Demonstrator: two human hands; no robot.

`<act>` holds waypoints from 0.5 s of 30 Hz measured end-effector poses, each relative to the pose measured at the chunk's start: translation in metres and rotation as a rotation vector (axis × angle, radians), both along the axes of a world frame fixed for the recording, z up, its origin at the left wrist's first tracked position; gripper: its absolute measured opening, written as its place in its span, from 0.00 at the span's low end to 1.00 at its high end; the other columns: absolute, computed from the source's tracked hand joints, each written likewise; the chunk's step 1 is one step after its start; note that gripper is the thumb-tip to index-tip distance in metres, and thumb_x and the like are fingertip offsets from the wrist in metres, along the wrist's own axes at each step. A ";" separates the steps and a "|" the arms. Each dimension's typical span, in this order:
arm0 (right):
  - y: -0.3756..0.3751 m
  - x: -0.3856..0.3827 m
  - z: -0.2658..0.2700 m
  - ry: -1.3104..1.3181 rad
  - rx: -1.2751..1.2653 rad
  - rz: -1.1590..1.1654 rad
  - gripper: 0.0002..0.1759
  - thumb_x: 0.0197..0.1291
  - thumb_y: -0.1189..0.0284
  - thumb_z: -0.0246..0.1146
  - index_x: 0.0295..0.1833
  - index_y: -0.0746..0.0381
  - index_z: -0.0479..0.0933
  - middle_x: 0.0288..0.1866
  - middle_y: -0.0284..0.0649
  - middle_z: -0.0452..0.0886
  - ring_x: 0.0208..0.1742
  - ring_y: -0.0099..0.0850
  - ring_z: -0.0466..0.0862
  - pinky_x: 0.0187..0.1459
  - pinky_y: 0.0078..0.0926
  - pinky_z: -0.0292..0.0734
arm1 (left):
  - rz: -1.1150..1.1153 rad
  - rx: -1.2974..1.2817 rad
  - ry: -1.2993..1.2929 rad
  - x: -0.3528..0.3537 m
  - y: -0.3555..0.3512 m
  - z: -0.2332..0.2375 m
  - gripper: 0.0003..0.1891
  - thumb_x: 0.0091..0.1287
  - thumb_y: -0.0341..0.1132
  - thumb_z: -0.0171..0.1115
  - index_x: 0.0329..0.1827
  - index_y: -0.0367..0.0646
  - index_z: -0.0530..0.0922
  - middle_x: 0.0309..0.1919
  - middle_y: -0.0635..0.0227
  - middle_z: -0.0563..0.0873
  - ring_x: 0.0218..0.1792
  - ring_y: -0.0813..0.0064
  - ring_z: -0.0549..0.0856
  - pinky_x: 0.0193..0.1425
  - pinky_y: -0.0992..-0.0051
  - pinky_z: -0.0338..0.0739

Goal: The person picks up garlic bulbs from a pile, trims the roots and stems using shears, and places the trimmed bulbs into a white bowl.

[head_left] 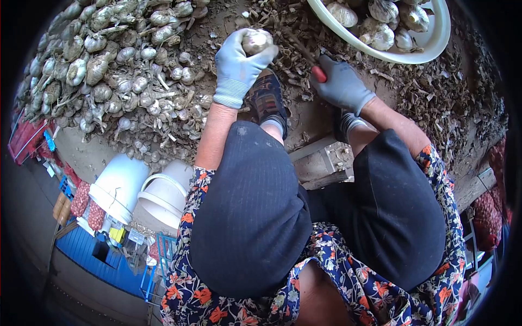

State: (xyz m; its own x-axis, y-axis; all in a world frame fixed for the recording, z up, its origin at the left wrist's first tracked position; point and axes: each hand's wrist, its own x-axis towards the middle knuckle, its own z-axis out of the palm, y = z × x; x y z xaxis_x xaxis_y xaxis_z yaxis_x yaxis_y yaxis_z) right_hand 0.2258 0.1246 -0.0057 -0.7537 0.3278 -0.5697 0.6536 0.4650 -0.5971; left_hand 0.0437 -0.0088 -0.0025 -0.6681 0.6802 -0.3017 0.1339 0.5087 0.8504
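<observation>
The gloved left hand (239, 62) clenches a garlic bulb (256, 41) above the littered ground, the right hand (341, 84) grips a red-handled tool (319, 74), and just beyond, a pale basin (429, 51) holds trimmed bulbs (380, 35).

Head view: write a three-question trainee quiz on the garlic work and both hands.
1. True or false: the left hand holds a garlic bulb.
2. The right hand grips a tool with a handle of which colour? A red, B green, C yellow.
3. What holds the bulbs at top right?
Key: 1 true; 2 A; 3 the white basin.
</observation>
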 end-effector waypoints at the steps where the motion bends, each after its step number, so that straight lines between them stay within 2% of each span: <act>1: 0.001 0.006 -0.004 0.004 0.003 0.004 0.20 0.57 0.62 0.61 0.46 0.65 0.68 0.30 0.55 0.78 0.36 0.48 0.83 0.39 0.43 0.75 | 0.112 0.137 -0.163 -0.002 -0.001 -0.005 0.24 0.53 0.34 0.73 0.52 0.36 0.75 0.41 0.64 0.83 0.38 0.72 0.84 0.48 0.77 0.79; 2: 0.004 0.014 -0.008 0.047 -0.106 -0.034 0.19 0.58 0.61 0.62 0.44 0.65 0.69 0.28 0.50 0.78 0.31 0.42 0.81 0.36 0.39 0.75 | 0.222 0.276 -0.324 -0.004 -0.003 -0.010 0.23 0.57 0.31 0.70 0.53 0.35 0.73 0.42 0.63 0.82 0.39 0.72 0.84 0.48 0.77 0.79; 3: 0.007 0.020 -0.009 0.089 -0.216 -0.072 0.18 0.58 0.60 0.62 0.41 0.64 0.70 0.27 0.45 0.77 0.27 0.35 0.79 0.32 0.34 0.75 | 0.249 0.473 -0.699 -0.012 -0.007 -0.009 0.19 0.60 0.24 0.61 0.54 0.36 0.70 0.43 0.63 0.81 0.41 0.71 0.83 0.50 0.74 0.78; 4: 0.008 0.024 -0.007 0.093 -0.212 -0.070 0.18 0.58 0.60 0.62 0.41 0.64 0.70 0.27 0.45 0.77 0.27 0.35 0.79 0.32 0.34 0.75 | 0.345 0.621 -0.876 -0.014 -0.009 -0.010 0.17 0.58 0.19 0.56 0.51 0.38 0.72 0.42 0.63 0.80 0.44 0.68 0.82 0.52 0.69 0.79; 6: 0.008 0.025 0.010 -0.088 -0.573 -0.100 0.32 0.56 0.48 0.64 0.51 0.67 0.72 0.41 0.51 0.81 0.41 0.41 0.82 0.46 0.37 0.75 | 0.342 0.764 -1.052 -0.022 -0.013 -0.016 0.19 0.55 0.18 0.56 0.52 0.40 0.72 0.44 0.63 0.80 0.47 0.67 0.81 0.54 0.66 0.78; 7: 0.012 0.020 0.027 -0.231 -0.732 -0.117 0.30 0.57 0.48 0.63 0.49 0.66 0.72 0.41 0.46 0.80 0.41 0.35 0.80 0.48 0.34 0.73 | 0.340 0.769 -1.054 -0.020 -0.014 -0.019 0.19 0.55 0.18 0.56 0.52 0.40 0.72 0.44 0.63 0.80 0.47 0.67 0.81 0.54 0.66 0.78; 10: 0.010 0.001 0.036 -0.121 -0.739 -0.047 0.28 0.59 0.49 0.63 0.47 0.66 0.72 0.37 0.44 0.79 0.40 0.30 0.77 0.47 0.31 0.74 | 0.314 0.753 -1.072 -0.004 -0.007 -0.010 0.19 0.56 0.19 0.56 0.51 0.42 0.72 0.44 0.64 0.80 0.45 0.68 0.81 0.53 0.67 0.79; 11: 0.009 -0.007 0.038 -0.071 -0.617 0.009 0.28 0.60 0.49 0.61 0.47 0.66 0.72 0.41 0.49 0.80 0.42 0.37 0.81 0.48 0.35 0.74 | 0.321 0.694 -1.019 0.000 -0.005 -0.008 0.19 0.57 0.20 0.57 0.53 0.42 0.72 0.44 0.64 0.80 0.44 0.68 0.81 0.51 0.67 0.79; 12: 0.007 -0.012 0.036 -0.072 -0.616 0.006 0.28 0.60 0.49 0.61 0.47 0.66 0.72 0.41 0.49 0.80 0.42 0.37 0.81 0.48 0.35 0.74 | 0.328 0.633 -0.967 0.004 -0.003 -0.006 0.19 0.59 0.20 0.57 0.54 0.42 0.71 0.43 0.65 0.80 0.42 0.69 0.82 0.50 0.68 0.79; 13: 0.005 -0.016 0.032 -0.068 -0.480 0.023 0.28 0.60 0.49 0.60 0.48 0.66 0.72 0.43 0.52 0.80 0.44 0.43 0.81 0.48 0.38 0.74 | 0.326 0.634 -0.969 0.007 -0.002 -0.005 0.19 0.59 0.20 0.57 0.54 0.42 0.71 0.43 0.65 0.80 0.42 0.69 0.82 0.50 0.68 0.79; 15: 0.003 -0.019 0.029 -0.040 -0.295 0.034 0.28 0.59 0.49 0.59 0.46 0.67 0.74 0.45 0.60 0.80 0.49 0.57 0.79 0.49 0.45 0.72 | 0.282 0.444 -0.764 0.009 0.002 -0.003 0.19 0.62 0.23 0.59 0.56 0.43 0.69 0.42 0.66 0.80 0.39 0.72 0.82 0.44 0.70 0.80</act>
